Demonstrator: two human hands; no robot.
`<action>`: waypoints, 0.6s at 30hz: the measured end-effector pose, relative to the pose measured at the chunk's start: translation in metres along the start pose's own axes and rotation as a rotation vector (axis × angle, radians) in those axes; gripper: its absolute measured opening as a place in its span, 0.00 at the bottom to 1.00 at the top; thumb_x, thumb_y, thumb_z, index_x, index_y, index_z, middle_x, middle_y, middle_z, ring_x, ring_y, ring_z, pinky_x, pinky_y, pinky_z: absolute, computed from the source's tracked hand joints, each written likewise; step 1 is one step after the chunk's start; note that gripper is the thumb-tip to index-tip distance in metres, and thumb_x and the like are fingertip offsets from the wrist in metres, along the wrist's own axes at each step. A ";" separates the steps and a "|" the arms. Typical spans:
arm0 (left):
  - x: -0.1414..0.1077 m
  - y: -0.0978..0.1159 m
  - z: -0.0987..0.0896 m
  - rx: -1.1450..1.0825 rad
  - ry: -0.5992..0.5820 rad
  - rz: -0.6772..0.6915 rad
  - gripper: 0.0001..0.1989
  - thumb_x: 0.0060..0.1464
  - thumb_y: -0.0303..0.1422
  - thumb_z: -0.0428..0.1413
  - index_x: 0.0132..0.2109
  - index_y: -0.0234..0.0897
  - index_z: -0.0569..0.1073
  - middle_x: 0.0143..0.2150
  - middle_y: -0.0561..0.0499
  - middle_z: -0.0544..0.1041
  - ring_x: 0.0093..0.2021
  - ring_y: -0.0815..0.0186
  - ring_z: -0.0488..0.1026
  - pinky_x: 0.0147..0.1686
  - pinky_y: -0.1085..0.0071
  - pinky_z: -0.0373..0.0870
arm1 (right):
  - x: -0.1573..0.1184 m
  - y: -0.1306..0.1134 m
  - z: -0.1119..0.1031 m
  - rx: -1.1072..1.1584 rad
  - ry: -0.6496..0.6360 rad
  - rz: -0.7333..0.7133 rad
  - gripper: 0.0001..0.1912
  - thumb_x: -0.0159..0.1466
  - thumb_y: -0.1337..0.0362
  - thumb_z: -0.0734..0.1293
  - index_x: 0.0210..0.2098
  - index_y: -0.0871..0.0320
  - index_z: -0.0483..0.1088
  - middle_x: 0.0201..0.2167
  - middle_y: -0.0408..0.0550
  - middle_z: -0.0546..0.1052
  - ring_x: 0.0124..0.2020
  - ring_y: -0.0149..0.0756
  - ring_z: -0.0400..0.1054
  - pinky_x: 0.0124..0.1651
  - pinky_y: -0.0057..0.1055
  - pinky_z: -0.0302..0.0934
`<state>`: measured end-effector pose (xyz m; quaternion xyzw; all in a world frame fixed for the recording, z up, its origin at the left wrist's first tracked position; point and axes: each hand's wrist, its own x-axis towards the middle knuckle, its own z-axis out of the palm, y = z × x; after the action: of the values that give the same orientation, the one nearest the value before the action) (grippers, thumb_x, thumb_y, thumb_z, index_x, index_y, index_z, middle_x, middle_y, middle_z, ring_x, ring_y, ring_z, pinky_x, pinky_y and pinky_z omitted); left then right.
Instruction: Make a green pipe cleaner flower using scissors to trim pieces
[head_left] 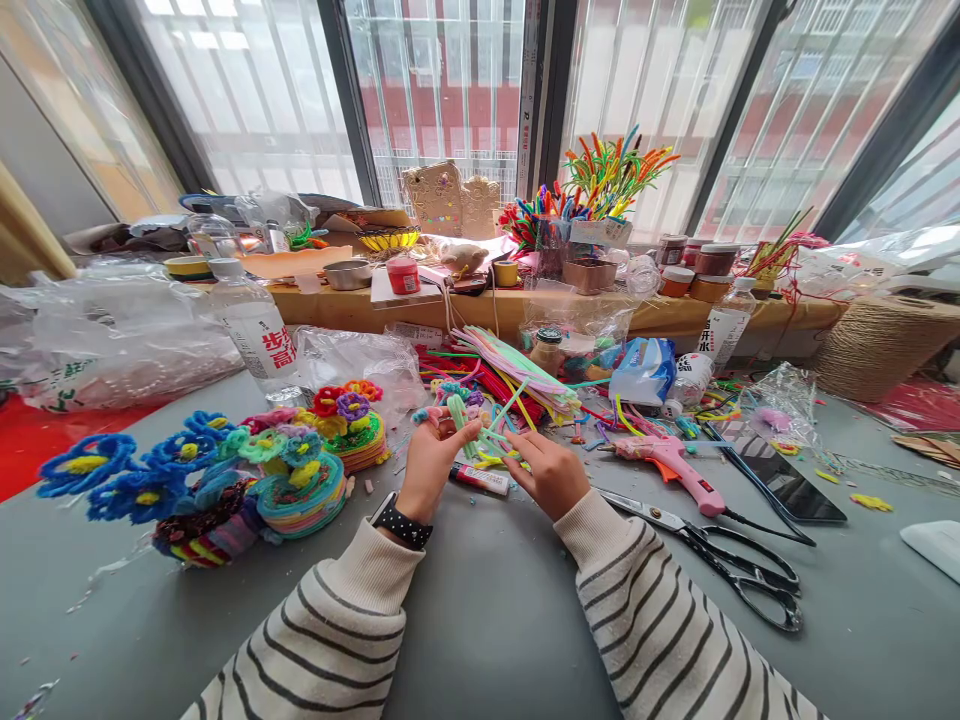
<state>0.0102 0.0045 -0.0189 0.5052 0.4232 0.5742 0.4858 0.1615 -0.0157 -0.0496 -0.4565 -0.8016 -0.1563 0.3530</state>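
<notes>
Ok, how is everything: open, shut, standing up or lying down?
Pale green pipe cleaner: bent, held between left hand and right hand.
Scissors: lying flat, blades look shut.
Pink glue gun: lying on its side.
Left water bottle: standing, capped.
Glass jar: standing, lid on.
Touchscreen device: screen dark.
White tube: lying down.

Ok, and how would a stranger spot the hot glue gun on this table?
On the grey table, find the person's right hand. Just to its right, beyond the black-handled scissors, the hot glue gun lies with its nozzle pointing left. It is the pink tool with an orange trigger, unlike the silver-and-black scissors nearby.
</notes>
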 end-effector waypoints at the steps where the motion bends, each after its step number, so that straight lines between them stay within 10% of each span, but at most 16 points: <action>1: 0.000 0.000 0.000 0.000 0.005 0.004 0.14 0.34 0.31 0.59 0.32 0.33 0.67 0.26 0.52 0.74 0.33 0.64 0.72 0.37 0.68 0.66 | 0.000 0.000 0.001 0.007 -0.004 0.000 0.13 0.58 0.65 0.58 0.40 0.63 0.68 0.29 0.51 0.74 0.28 0.33 0.69 0.29 0.24 0.61; 18: 0.001 0.000 -0.001 0.033 0.093 0.050 0.14 0.33 0.32 0.60 0.30 0.33 0.66 0.24 0.54 0.73 0.29 0.65 0.72 0.35 0.67 0.67 | -0.001 0.002 0.003 0.156 -0.010 0.064 0.15 0.60 0.64 0.55 0.42 0.62 0.68 0.32 0.51 0.75 0.32 0.34 0.69 0.35 0.26 0.63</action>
<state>0.0090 0.0059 -0.0187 0.4962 0.4421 0.6020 0.4426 0.1623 -0.0142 -0.0524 -0.4539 -0.7981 -0.0797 0.3882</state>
